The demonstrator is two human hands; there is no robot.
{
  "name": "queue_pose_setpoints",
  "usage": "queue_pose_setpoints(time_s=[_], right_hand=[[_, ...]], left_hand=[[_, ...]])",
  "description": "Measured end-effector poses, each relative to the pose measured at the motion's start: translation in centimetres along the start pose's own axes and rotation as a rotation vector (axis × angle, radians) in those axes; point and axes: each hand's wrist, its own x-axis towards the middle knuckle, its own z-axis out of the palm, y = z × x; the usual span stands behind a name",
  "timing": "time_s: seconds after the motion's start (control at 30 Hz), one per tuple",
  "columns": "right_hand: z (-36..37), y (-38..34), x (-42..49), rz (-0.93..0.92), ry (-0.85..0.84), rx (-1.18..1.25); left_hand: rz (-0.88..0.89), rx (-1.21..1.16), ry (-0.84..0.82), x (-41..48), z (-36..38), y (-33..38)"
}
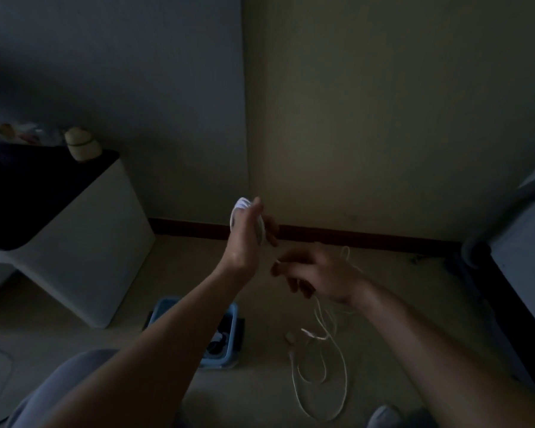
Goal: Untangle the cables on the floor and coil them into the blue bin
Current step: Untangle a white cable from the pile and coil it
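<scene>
White loops of a thin white cable (261, 230) are wound round the palm of the left hand (247, 233), which is raised upright with its thumb laid over the top of the coil and its fingers bent round it. Just beside it and lower, the right hand (318, 274) pinches a strand of the same cable between curled fingers; the picture is blurred there. From that hand the cable drops to the beige carpeted floor (260, 393) and lies in long loose loops, near a small pale plug (290, 336).

Left of the loops, partly hidden by the left forearm, a light blue rectangular plastic bin (166, 305) stands on the floor. Inside it are dark things and something white, too dim to tell apart.

Further left is a white cabinet with a dark top (84, 242) carrying small blurred objects. A dark red skirting board (368, 234) runs below a grey wall and a cream wall that meet in a corner.
</scene>
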Motion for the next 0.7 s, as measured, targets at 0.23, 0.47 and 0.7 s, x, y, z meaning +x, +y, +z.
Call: queue_pose_setpoints(time_s=[0.23,0.47,0.7], right_hand=[[-0.7,-0.7,-0.4,-0.089,0.135,0.242],[-2.4,0.1,-0.1,-0.158,0.292,0.17],[-3.7,0.8,0.5,-0.162,0.466,0.132]], left_hand=[[-0.035,0.541,-0.292,-0.5,-0.3,-1.8],[-0.261,0.466,-0.457,-0.9,0.4,-0.6],[-0.35,0.316,-0.501,-1.2,0.6,0.2]])
